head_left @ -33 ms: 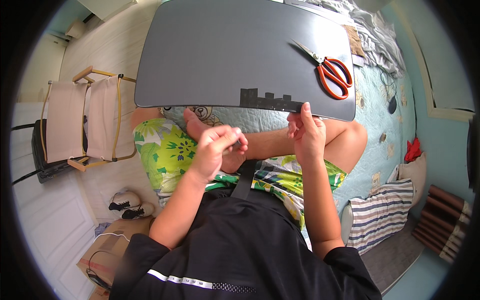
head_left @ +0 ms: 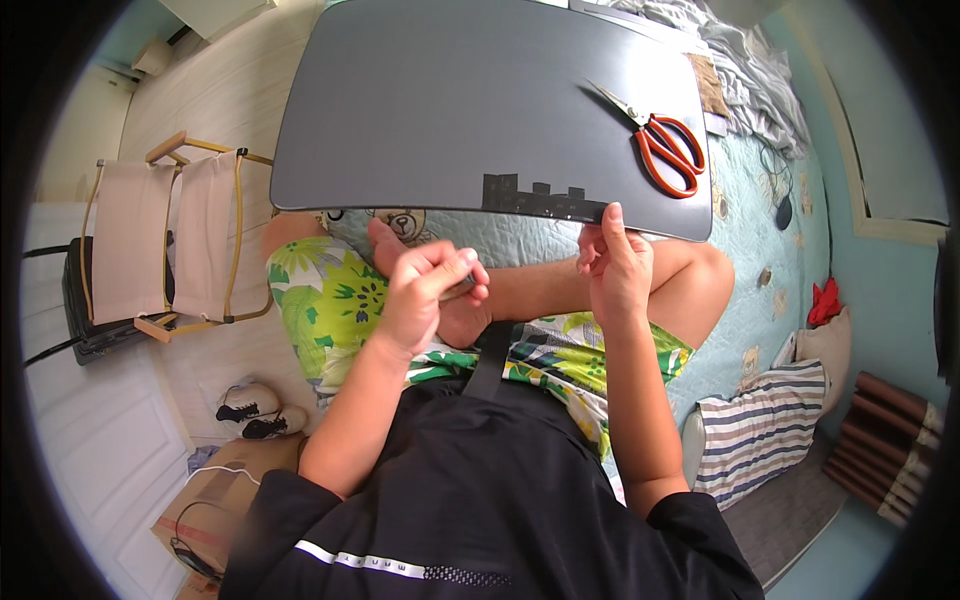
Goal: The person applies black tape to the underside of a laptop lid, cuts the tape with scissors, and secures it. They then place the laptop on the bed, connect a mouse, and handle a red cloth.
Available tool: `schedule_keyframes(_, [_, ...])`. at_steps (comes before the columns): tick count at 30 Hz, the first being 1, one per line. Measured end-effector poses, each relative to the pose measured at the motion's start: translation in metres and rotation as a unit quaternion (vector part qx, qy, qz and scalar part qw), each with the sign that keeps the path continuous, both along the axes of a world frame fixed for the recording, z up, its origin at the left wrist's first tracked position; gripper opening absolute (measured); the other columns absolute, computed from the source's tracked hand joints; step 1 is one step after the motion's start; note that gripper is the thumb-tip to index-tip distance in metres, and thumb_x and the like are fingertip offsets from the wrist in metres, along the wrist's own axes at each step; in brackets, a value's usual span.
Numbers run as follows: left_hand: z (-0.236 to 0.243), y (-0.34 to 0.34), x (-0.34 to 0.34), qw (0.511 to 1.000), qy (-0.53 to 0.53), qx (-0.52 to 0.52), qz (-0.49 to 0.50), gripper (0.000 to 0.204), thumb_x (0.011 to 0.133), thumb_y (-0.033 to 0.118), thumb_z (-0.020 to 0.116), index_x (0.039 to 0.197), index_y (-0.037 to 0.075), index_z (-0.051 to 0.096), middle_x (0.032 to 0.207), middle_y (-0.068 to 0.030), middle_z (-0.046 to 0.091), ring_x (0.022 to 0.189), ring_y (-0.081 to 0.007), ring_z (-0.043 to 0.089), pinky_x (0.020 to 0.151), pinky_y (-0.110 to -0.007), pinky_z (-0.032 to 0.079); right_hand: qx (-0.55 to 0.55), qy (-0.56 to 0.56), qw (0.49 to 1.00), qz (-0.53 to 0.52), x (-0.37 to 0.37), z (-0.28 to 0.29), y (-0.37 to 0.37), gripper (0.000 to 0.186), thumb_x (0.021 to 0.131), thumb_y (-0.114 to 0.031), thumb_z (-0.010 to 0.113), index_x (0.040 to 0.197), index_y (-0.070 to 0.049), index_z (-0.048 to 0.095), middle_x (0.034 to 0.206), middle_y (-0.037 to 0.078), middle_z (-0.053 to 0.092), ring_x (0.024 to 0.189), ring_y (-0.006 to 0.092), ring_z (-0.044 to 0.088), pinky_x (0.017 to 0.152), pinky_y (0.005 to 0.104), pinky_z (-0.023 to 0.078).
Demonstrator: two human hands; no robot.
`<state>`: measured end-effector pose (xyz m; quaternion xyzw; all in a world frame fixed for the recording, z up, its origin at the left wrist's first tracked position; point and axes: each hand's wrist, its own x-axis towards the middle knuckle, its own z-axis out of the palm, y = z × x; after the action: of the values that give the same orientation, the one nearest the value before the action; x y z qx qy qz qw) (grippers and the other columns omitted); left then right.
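My left hand (head_left: 425,300) is closed in a pinch above my crossed legs, apart from the table. Anything between its fingertips is too small and hidden to make out. A dark grey folding-style table top (head_left: 430,110) with rounded corners spans the space before me. At its near edge, right of centre, my right hand (head_left: 620,258) has its thumb over the rim and its fingers curled just below. A dark, blocky skyline-like print (head_left: 535,203) runs along that edge. Scissors (head_left: 660,150) with red-orange handles lie on the table's right side, blades pointing to the far left.
Beneath me spreads a pale blue quilted cover (head_left: 760,250). At left are a folding chair (head_left: 135,240), shoes (head_left: 255,405) and a cardboard box (head_left: 220,495). Right of me lie a striped cushion (head_left: 765,430) and a red cloth (head_left: 825,302); crumpled grey bedding (head_left: 755,80) is at the far right.
The table's near left edge has risen slightly in view. My left hand has shifted a little up and to the left. My right hand stays at the rim.
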<state>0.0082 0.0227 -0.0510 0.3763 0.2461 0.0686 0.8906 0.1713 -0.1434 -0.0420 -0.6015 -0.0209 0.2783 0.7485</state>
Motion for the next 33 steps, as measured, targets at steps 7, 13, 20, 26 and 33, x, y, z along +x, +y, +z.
schedule_keyframes(7, [0.031,0.047,0.035,0.991,-0.044,0.110,0.056,0.028,0.093,0.030,0.067,0.093,0.004,0.058,0.075,-0.0056,0.063,0.062,-0.0125,0.058,0.059,-0.024,0.046,-0.053,-0.043,0.996,-0.052,0.021,0.029,0.029,0.049,0.091,-0.045,0.066,0.079,0.002,0.065,0.054,0.000,0.048,0.043,0.0074,0.039,0.042,0.0220,0.028])
schedule_keyframes(13, [0.044,0.075,0.071,0.972,-0.070,0.178,0.140,0.034,0.093,0.035,0.068,0.084,0.003,0.067,0.074,-0.0050,0.065,0.064,-0.0110,0.059,0.058,-0.023,0.045,-0.061,-0.072,0.992,-0.082,0.044,0.059,0.058,0.054,0.090,-0.046,0.068,0.076,0.006,0.066,0.052,0.001,0.049,0.042,0.0070,0.039,0.040,0.0216,0.029])
schedule_keyframes(20, [0.051,0.089,0.100,0.947,-0.065,0.286,0.130,0.018,0.083,0.016,0.079,0.086,0.000,0.071,0.075,-0.0020,0.068,0.067,-0.0070,0.060,0.062,-0.021,0.047,-0.023,-0.049,0.993,-0.104,0.068,0.086,0.084,0.043,0.086,-0.038,0.075,0.073,0.001,0.063,0.050,0.001,0.049,0.039,0.0064,0.037,0.038,0.0213,0.026])
schedule_keyframes(26, [0.052,0.080,0.119,0.912,-0.083,0.358,0.183,0.018,0.076,0.007,0.083,0.084,-0.003,0.071,0.079,-0.0039,0.071,0.072,-0.0068,0.063,0.068,-0.022,0.051,-0.021,-0.037,0.995,-0.092,0.071,0.088,0.085,0.040,0.087,-0.035,0.074,0.074,0.001,0.063,0.051,0.002,0.049,0.039,0.0070,0.038,0.038,0.0210,0.027])
schedule_keyframes(33, [0.060,0.063,0.093,0.983,-0.021,0.175,0.056,0.026,0.084,0.027,0.078,0.083,0.002,0.070,0.070,-0.0045,0.066,0.058,-0.0103,0.059,0.052,-0.022,0.044,-0.074,-0.034,0.994,-0.076,0.045,0.074,0.062,0.046,0.088,-0.038,0.071,0.069,0.003,0.065,0.052,0.003,0.052,0.042,0.0084,0.042,0.041,0.0217,0.030])
